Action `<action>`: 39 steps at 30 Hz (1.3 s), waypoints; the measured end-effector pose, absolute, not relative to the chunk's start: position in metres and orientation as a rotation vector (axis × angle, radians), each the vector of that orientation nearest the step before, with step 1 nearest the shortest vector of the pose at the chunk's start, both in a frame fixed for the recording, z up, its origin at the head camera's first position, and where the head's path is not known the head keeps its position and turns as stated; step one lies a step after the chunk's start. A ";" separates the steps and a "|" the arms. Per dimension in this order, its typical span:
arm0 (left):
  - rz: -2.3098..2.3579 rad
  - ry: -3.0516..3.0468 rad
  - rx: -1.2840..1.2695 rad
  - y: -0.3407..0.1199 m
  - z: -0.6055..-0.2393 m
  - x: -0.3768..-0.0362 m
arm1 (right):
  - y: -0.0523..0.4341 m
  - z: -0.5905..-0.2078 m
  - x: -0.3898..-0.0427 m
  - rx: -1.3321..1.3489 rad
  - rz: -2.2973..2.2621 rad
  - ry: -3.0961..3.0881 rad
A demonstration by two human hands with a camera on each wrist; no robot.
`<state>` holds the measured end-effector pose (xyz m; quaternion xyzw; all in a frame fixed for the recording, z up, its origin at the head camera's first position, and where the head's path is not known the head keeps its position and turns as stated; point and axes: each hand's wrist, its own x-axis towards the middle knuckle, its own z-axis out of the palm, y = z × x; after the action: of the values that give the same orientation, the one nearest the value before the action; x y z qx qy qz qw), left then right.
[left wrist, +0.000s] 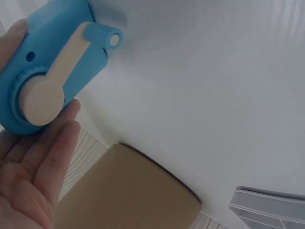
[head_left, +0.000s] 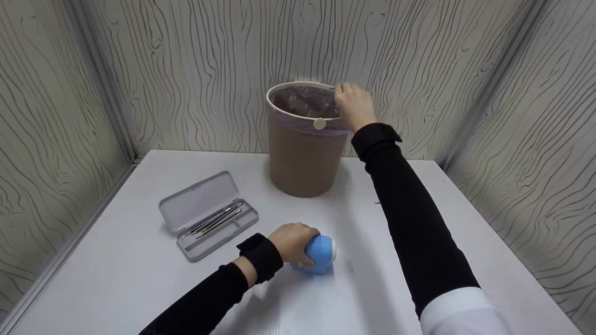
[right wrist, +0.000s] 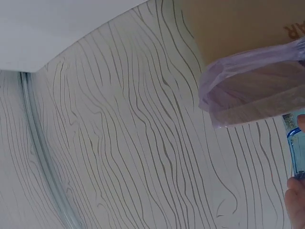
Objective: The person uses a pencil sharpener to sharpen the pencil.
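Observation:
Low over the white table, my left hand [head_left: 291, 242] grips a blue hand-crank pencil sharpener [head_left: 320, 253], thumb on one side and fingers on the other. Its cream crank arm [left wrist: 69, 57] with a blue knob shows in the left wrist view. My right hand [head_left: 355, 104] is over the right rim of a brown bin [head_left: 305, 158]. At the right edge of the right wrist view, those fingers [right wrist: 296, 202] pinch a clear blue-edged shavings tray [right wrist: 299, 150], partly out of frame, with dark bits at one corner. A purple bag [right wrist: 252, 95] lines the bin.
Left of the bin lies an opened grey pencil case [head_left: 198, 200] holding several pencils [head_left: 216, 221]. Wood-grain panels [head_left: 209, 56] enclose the table [head_left: 139, 279] at the back and both sides. The bin stands near the back panel.

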<state>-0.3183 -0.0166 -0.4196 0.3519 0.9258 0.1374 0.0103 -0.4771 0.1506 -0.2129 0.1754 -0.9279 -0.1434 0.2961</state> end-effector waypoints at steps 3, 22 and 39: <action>0.417 2.894 1.098 -0.016 -0.420 -0.319 | 0.147 -0.213 -0.481 0.561 -0.541 -2.346; 0.427 2.909 1.094 -0.017 -0.417 -0.315 | 0.153 -0.226 -0.489 0.889 -1.058 -1.795; 0.424 2.898 1.108 -0.016 -0.419 -0.317 | 0.165 -0.229 -0.490 0.920 -0.978 -1.800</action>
<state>-0.3173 -0.0165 -0.4194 0.3538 0.9254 0.1354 0.0050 -0.4902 0.1648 -0.2285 0.3693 -0.7225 -0.3925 0.4331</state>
